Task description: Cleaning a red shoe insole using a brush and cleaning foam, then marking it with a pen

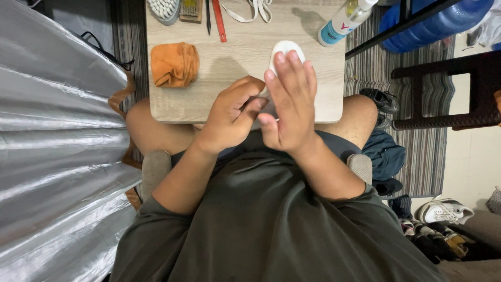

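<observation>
Both hands meet over the near edge of a small wooden table. My right hand lies over a white rounded object, fingers straight and together along its top and thumb tucked beneath. Only the object's far rounded end shows past the fingertips; the rest is hidden, so I cannot tell what it is. My left hand is curled against the object's left side, its fingertips pinching at the edge beside my right thumb.
On the table lie an orange cloth, two brushes, a red pencil, white laces and a spray bottle. A silver sheet hangs left. A dark stool, a blue jug and shoes are on the right.
</observation>
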